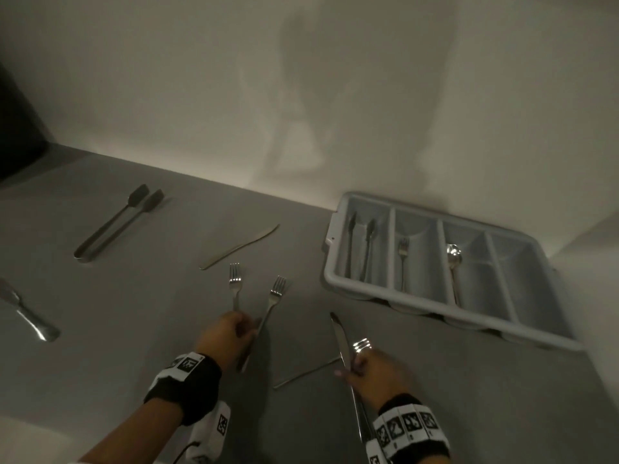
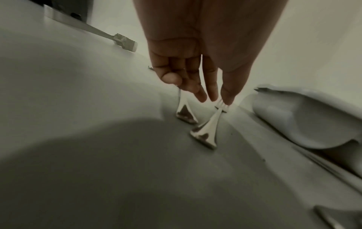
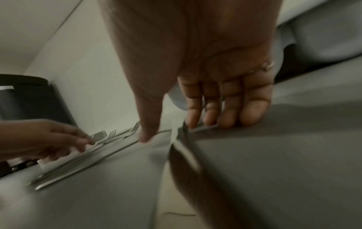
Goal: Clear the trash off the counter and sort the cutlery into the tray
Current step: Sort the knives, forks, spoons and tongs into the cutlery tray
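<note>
Two forks are lying on the grey counter; the four-compartment tray is sitting right, holding cutlery.

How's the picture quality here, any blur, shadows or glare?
Head view: dim, soft shadows on the wall, glints on the fork tines. Left wrist view: strong wide-angle bending, big dark shadow across the counter. Right wrist view: heavy motion blur on the knife.

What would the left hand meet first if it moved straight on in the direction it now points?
Probably the table knife lying diagonally on the counter, beyond the tines of the two forks the left hand is gathering. After that only bare counter up to the wall, though depth is hard to judge.
</note>
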Available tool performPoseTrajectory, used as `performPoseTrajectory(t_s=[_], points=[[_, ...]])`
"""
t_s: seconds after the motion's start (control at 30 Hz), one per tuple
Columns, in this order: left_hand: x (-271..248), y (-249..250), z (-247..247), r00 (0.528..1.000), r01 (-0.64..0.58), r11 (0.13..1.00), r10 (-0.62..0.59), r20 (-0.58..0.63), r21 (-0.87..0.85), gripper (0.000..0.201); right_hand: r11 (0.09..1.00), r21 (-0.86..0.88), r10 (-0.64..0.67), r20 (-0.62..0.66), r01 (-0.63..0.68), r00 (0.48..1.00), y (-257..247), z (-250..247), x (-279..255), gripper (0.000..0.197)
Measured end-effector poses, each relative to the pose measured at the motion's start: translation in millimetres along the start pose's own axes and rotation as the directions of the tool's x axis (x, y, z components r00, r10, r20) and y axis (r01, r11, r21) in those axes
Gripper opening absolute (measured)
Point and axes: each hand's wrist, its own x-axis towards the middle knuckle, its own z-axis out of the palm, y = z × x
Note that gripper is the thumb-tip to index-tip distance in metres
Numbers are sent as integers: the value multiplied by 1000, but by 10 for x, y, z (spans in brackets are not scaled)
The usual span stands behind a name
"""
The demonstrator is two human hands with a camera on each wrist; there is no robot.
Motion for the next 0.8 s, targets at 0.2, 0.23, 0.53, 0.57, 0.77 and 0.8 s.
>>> performPoseTrajectory(t_s=[0.2, 0.23, 0.53, 0.57, 0.77, 0.8], points=[[97, 56, 103, 1000, 15, 979, -16, 4, 203, 25, 994, -97, 54, -25, -56, 998, -159, 86, -192, 9], [102, 76, 106, 999, 22, 972, -29, 26, 234, 24, 994, -102, 46, -38, -49, 998, -168, 99, -205, 7], [99, 93, 93, 998, -47, 930, 25, 65, 365, 13, 919, 377, -26, -227, 113, 973, -155, -72, -295, 30], [110, 92, 77, 997, -55, 933, 30, 77, 355, 12, 901, 413, 0, -308, 133, 951, -148, -206, -288, 27], [102, 220, 35, 991, -64, 995, 72, -111, 74, 20, 892, 439, 230, -646, 107, 728, 415, -1333, 90, 17], [83, 288, 30, 981, -70, 997, 74, -178, 28, 24, 903, 427, 267, -648, 51, 713, 582, -1521, 184, 21]])
